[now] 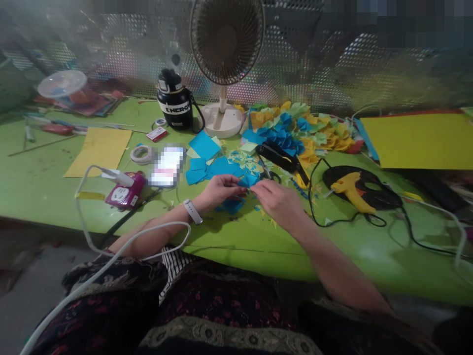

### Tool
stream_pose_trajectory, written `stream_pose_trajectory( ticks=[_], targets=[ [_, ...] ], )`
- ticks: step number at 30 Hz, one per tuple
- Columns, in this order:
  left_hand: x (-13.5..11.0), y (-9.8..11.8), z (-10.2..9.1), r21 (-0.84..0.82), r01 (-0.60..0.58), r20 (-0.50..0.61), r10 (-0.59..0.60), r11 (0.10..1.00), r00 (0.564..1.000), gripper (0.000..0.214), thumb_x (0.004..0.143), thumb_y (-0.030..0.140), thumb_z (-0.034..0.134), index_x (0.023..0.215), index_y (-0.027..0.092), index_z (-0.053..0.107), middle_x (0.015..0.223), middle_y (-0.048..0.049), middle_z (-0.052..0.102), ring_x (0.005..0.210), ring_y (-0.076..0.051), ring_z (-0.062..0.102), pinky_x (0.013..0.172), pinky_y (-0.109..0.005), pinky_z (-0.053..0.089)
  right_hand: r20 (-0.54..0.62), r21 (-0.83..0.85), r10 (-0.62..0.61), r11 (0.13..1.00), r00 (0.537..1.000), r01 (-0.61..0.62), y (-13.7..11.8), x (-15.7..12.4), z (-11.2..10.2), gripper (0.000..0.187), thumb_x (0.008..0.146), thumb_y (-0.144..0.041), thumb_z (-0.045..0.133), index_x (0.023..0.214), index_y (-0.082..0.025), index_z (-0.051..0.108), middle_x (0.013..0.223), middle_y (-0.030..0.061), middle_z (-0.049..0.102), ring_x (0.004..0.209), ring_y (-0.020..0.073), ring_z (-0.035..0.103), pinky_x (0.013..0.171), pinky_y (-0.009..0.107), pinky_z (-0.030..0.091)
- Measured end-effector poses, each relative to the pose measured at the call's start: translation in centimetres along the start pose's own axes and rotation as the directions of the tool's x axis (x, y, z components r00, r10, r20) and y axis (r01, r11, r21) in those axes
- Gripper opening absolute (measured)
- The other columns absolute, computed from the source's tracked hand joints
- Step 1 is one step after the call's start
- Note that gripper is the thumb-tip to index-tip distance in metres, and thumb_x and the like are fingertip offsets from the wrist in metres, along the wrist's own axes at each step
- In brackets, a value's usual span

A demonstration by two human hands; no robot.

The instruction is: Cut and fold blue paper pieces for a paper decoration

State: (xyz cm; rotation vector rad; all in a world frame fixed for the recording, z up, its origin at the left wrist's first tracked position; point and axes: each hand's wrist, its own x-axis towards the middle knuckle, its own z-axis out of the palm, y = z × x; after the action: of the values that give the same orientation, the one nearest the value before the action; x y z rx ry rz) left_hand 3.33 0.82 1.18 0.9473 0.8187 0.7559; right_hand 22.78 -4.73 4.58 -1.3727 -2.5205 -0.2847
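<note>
Both my hands meet over a small folded blue paper piece [248, 181] just above the green table [44, 187]. My left hand [219, 191], with a white band on its wrist, pinches the piece from the left. My right hand [278, 200] pinches it from the right, fingers closed. More blue paper [232, 205] lies under my hands. Loose blue paper squares [205, 157] lie just beyond, with small paper scraps around them.
A heap of folded blue, yellow and green paper shapes [295, 129], a black stapler [277, 157], a yellow glue gun [351, 190] on a black mat, a desk fan [225, 59], a black jug [174, 101], tape roll [140, 154], yellow sheets [421, 140], and a pink socket [123, 193] with white cable.
</note>
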Motion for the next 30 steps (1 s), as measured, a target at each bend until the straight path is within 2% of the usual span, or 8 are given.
stream_pose_trajectory(
  ticks=[3,5,7,9,14,23,26,30],
  targets=[
    [-0.1,0.2,0.0,-0.039,0.005,0.006,-0.005,0.999,1.000,0.035,0.062,0.024,0.089,0.082,0.014,0.062,0.077,-0.0035,0.074,0.072,-0.016,0.073,0.068,-0.028,0.059,-0.124,0.023,0.028,0.999,0.992,-0.026,-0.1,0.1,-0.1,0.022,0.100,-0.019,0.047,0.102,-0.017,0.069,0.099,0.0097,0.073,0.087,0.0192,0.066,0.071,0.030,0.047],
    [-0.2,0.4,0.0,-0.074,0.007,-0.007,-0.008,0.997,1.000,0.040,0.059,0.027,0.091,0.083,0.014,0.061,0.078,-0.0036,0.075,0.074,-0.017,0.074,0.071,-0.030,0.059,-0.243,0.031,0.043,0.999,0.969,-0.037,-0.2,0.1,-0.1,0.018,0.099,-0.022,0.050,0.100,-0.017,0.067,0.096,0.0094,0.073,0.087,0.0193,0.066,0.073,0.030,0.048],
    [-0.3,0.5,0.2,-0.107,0.006,-0.030,-0.009,0.994,1.000,0.045,0.057,0.029,0.092,0.084,0.013,0.060,0.078,-0.0037,0.075,0.074,-0.017,0.074,0.074,-0.032,0.058,-0.340,0.028,0.024,0.999,0.940,-0.016,-0.4,0.1,0.0,0.014,0.097,-0.023,0.054,0.095,-0.018,0.066,0.091,0.0084,0.072,0.083,0.0190,0.066,0.071,0.030,0.048],
    [-0.4,0.6,0.3,-0.143,-0.002,-0.059,-0.006,0.990,0.998,0.047,0.055,0.029,0.093,0.085,0.013,0.059,0.078,-0.0034,0.075,0.073,-0.016,0.073,0.078,-0.033,0.058,-0.387,0.015,-0.016,1.000,0.922,0.023,-0.6,0.1,0.2,0.011,0.095,-0.023,0.057,0.091,-0.018,0.065,0.086,0.0072,0.071,0.079,0.0184,0.065,0.068,0.030,0.048],
    [-0.5,0.7,0.7,-0.200,-0.028,-0.103,0.008,0.979,0.995,0.048,0.055,0.027,0.093,0.085,0.014,0.058,0.076,-0.0025,0.075,0.072,-0.015,0.073,0.083,-0.032,0.057,-0.403,-0.014,-0.034,0.999,0.914,0.031,-0.8,0.1,0.6,0.008,0.093,-0.023,0.060,0.092,-0.017,0.065,0.087,0.0077,0.072,0.079,0.0192,0.066,0.066,0.030,0.049],
    [-0.7,0.6,0.7,-0.143,-0.049,-0.084,0.037,0.989,0.996,0.044,0.061,0.028,0.090,0.087,0.014,0.058,0.081,-0.0044,0.076,0.079,-0.016,0.074,0.084,-0.033,0.056,-0.434,0.002,-0.042,0.999,0.900,0.048,-0.4,0.1,1.1,0.011,0.094,-0.016,0.058,0.093,-0.017,0.069,0.087,0.0079,0.074,0.078,0.0185,0.068,0.069,0.030,0.052],
    [-0.4,0.5,0.5,-0.050,-0.100,-0.088,0.095,0.994,0.992,0.040,0.066,0.034,0.087,0.087,0.013,0.061,0.084,-0.0058,0.076,0.080,-0.016,0.073,0.083,-0.033,0.055,-0.444,0.073,-0.008,0.996,0.896,0.046,-0.2,0.0,0.9,0.011,0.093,-0.016,0.058,0.095,-0.017,0.069,0.087,0.0082,0.074,0.078,0.0194,0.069,0.069,0.031,0.054],
    [0.2,0.1,0.0,0.136,-0.248,-0.072,0.259,0.959,0.963,0.035,0.069,0.040,0.083,0.082,0.013,0.065,0.081,-0.0054,0.074,0.078,-0.015,0.070,0.076,-0.030,0.055,-0.436,0.293,0.077,0.954,0.897,0.061,-0.1,0.0,0.2,0.009,0.093,-0.017,0.060,0.095,-0.018,0.069,0.088,0.0073,0.075,0.078,0.0178,0.071,0.069,0.029,0.056]
  ],
)
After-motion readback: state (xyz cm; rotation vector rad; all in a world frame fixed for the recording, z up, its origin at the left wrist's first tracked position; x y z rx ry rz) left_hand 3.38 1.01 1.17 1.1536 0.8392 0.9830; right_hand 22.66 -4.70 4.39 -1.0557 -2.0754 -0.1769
